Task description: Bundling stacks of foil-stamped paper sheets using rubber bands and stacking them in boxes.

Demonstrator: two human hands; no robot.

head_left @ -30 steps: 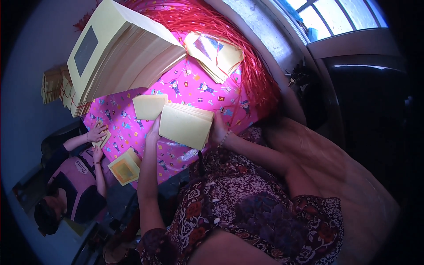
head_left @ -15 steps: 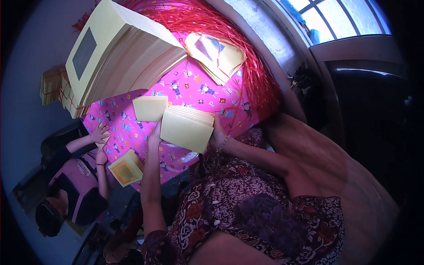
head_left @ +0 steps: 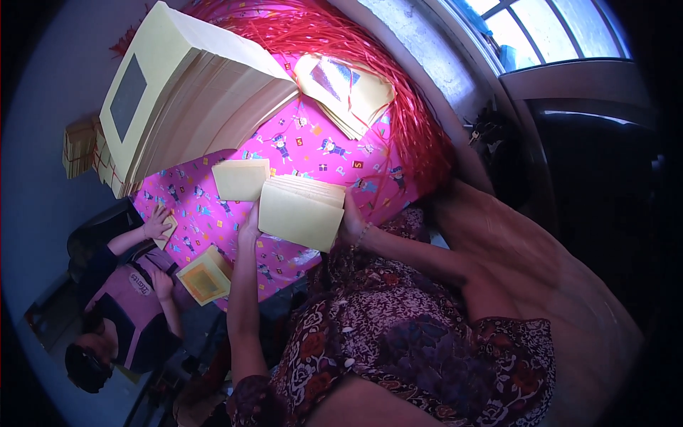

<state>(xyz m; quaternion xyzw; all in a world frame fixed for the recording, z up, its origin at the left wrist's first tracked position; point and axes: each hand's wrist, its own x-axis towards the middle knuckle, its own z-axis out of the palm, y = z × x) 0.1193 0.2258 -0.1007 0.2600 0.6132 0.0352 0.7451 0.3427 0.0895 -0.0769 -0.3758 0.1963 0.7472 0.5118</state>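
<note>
Between my two hands is a stack of pale yellow papers (head_left: 300, 213), its layered edges fanned along the far side. I cannot tell whether they are envelopes or folded sheets. My left hand (head_left: 250, 225) grips the stack's left side, and my right hand (head_left: 353, 216) is closed around its right side; some fingers of both are hidden by the papers. Just beyond the left hand, a smaller pale yellow pile (head_left: 241, 179) lies on the pink patterned table cover (head_left: 334, 167), close to the held stack.
A tall paper stack (head_left: 206, 99) fills the far left, with tied bundles (head_left: 80, 149) behind. Red plastic strips (head_left: 420, 128) drape around another pile (head_left: 348, 92). At left, a co-worker's hand (head_left: 158, 222) rests on a paper piece, near a pile with an orange panel (head_left: 206, 276).
The co-worker's lower hand has drawn back from the table edge toward their body. My hands keep the stack in nearly the same place.
</note>
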